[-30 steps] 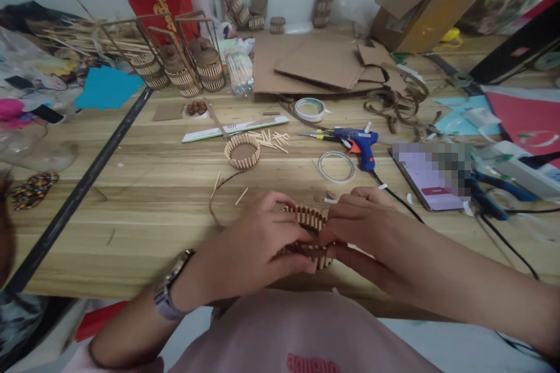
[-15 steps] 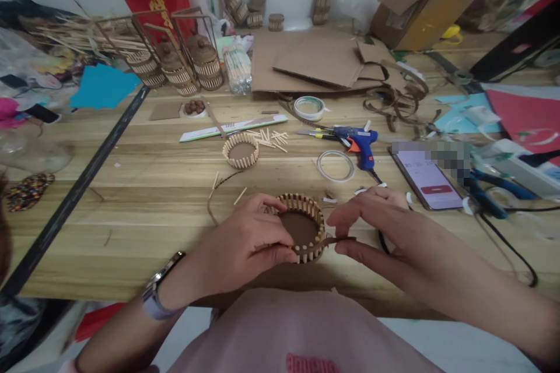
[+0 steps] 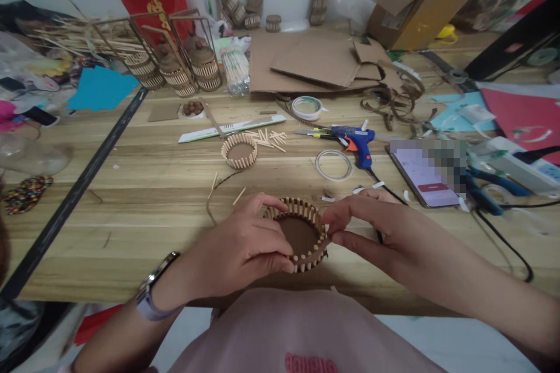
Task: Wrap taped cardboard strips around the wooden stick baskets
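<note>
In the head view, a small round basket [image 3: 303, 233] has a brown cardboard base and a wall of short upright wooden sticks. My left hand [image 3: 258, 239] grips its left side, fingers over the rim and thumb at the near side. A thin brown cardboard strip [image 3: 313, 257] runs around the outside of the near right wall. At the basket's right edge, my right hand [image 3: 370, 218] pinches the strip's end between thumb and fingers. A second, smaller stick ring [image 3: 239, 151] sits farther back with short sticks [image 3: 273, 139] beside it.
A blue glue gun [image 3: 359, 141] lies behind my right hand, near a roll of tape [image 3: 307, 108] and a phone [image 3: 426, 178]. Finished stick lanterns [image 3: 205, 67] stand at the back left. Cardboard sheets [image 3: 319, 61] and curled brown strips [image 3: 394, 99] lie behind.
My right hand has moved left and closer to the basket, bringing the strip's loose end against the right wall. My left hand keeps its grip; the basket sits slightly lower in view.
</note>
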The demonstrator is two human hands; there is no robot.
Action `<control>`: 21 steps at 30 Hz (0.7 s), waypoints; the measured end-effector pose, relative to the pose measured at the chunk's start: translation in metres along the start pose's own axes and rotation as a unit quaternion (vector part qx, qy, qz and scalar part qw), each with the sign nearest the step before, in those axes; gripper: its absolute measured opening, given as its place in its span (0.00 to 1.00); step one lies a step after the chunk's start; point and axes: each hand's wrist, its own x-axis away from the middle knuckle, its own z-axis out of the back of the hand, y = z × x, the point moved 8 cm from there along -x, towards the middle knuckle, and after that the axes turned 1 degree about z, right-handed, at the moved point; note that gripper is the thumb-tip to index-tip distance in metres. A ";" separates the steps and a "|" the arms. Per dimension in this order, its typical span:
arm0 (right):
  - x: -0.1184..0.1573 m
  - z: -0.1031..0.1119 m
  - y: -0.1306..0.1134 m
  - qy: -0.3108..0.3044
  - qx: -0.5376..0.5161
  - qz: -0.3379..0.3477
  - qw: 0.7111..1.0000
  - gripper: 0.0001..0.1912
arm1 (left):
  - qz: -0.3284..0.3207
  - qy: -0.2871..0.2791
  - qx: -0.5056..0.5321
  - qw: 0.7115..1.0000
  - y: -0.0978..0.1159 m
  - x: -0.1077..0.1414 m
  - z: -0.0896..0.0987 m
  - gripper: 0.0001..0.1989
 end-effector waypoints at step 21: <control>-0.008 -0.019 -0.016 -0.063 0.160 0.139 0.975 0.17 | -0.009 -0.036 -0.046 0.998 0.006 -0.006 -0.002 0.10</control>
